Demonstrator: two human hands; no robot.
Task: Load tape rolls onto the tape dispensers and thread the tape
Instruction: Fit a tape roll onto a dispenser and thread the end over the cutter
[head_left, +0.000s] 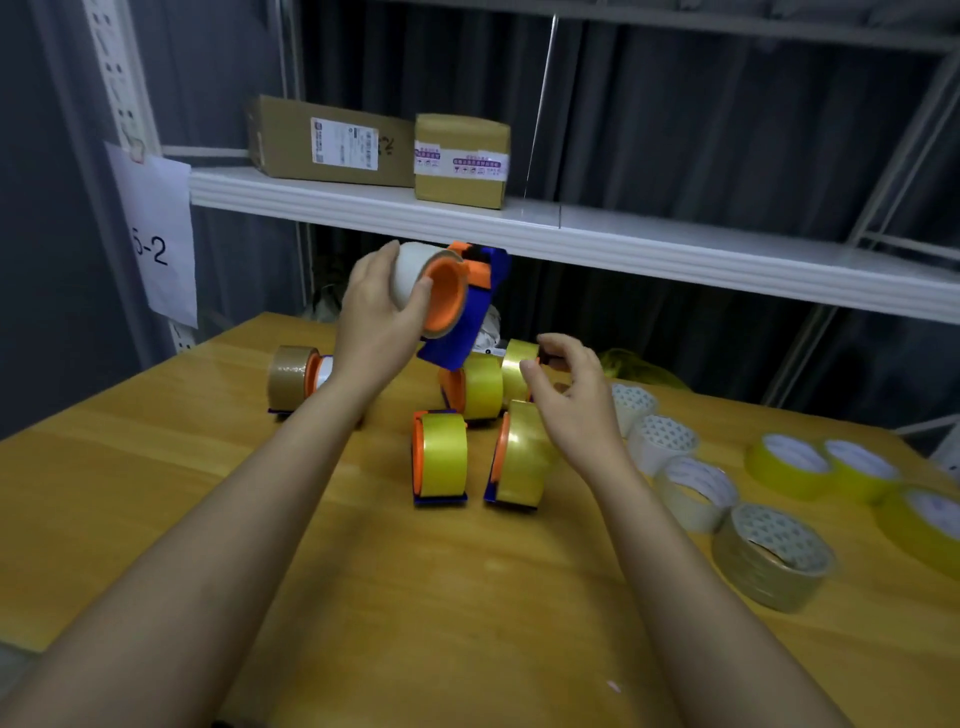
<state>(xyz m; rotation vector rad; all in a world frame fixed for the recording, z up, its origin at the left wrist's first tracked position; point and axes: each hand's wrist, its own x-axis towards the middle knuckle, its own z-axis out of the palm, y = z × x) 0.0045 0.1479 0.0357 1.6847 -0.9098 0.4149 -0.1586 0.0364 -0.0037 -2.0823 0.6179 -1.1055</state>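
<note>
My left hand (374, 317) grips a white tape roll (410, 270) that sits on the orange hub of a blue tape dispenser (467, 322), held up above the table's far side. My right hand (571, 395) hovers with loosely curled fingers beside a yellow roll on a dispenser (517, 369) at the back; the thumb tip is at its edge and no grip shows. Two more loaded yellow dispensers (441, 454) (519, 457) stand in front of it. A brown-tape dispenser (291, 379) stands at the left, partly behind my left forearm.
The wooden table (415, 597) carries several loose clear rolls (696, 488) and yellow rolls (789, 462) along its right side. A white shelf (571, 234) with two cardboard boxes (332, 140) overhangs the table's far edge. A paper label (156, 234) hangs at the left.
</note>
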